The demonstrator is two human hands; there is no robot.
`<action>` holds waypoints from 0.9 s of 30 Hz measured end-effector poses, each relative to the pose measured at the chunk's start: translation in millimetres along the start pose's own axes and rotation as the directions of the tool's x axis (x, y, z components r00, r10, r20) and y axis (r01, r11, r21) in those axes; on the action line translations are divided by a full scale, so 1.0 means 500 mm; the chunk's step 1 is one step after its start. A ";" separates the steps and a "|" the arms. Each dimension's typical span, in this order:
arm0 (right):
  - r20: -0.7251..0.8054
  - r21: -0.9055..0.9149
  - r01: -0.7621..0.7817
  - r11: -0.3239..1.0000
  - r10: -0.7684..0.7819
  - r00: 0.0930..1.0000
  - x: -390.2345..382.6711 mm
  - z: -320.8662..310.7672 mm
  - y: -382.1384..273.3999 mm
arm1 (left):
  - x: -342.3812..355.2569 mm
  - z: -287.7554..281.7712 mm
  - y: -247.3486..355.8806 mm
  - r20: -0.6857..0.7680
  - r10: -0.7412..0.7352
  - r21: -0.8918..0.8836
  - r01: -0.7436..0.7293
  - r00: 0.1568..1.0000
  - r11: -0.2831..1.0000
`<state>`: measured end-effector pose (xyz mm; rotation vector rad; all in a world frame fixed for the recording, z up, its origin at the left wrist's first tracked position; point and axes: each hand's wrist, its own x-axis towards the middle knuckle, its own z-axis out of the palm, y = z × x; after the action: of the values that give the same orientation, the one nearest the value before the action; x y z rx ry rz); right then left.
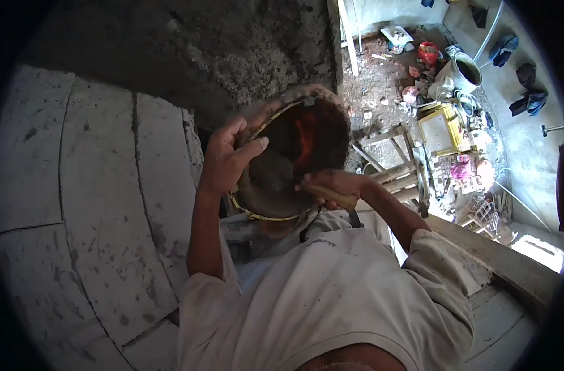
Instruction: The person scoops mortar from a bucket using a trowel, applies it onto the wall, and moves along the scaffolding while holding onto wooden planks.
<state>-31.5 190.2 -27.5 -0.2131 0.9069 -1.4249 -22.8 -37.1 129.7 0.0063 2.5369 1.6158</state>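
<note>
I hold a round, dirty bucket [337, 133] tilted in front of my body, with a dark, partly reddish inside and grey mortar-like material low in it. My left hand [229, 161] grips its left rim, thumb over the edge. My right hand [334, 185] is closed round a light wooden handle [331, 195] at the bucket's lower right; the tool's blade appears to be in the grey material and is hard to make out.
Pale block wall [99, 179] at left, rough dark concrete [251, 43] above. A timber beam [467, 247] borders a drop at right; far below lie a wooden frame [387, 167], a large pail [464, 71], a yellow board [440, 127], a red bag [427, 52] and scattered debris.
</note>
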 end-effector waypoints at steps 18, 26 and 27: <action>-0.314 -0.157 0.870 0.467 -0.859 0.405 -0.280 0.249 -0.263 | -0.024 -0.026 -0.172 -0.516 -0.218 -0.509 -0.091 0.828 0.856; 0.215 -0.888 -0.070 -0.454 -0.276 -0.937 -0.484 0.385 -0.500 | -0.050 -0.049 -0.214 -0.525 -0.073 -0.304 -0.107 0.848 0.947; 0.304 -0.864 -0.199 -0.462 -0.164 -0.938 -0.509 0.394 -0.518 | -0.062 -0.049 -0.217 -0.538 -0.105 -0.325 -0.092 0.837 0.941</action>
<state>-70.4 296.3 369.8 0.2690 -0.8040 1.1410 12.5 -107.8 45.4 -0.5877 2.5575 2.3069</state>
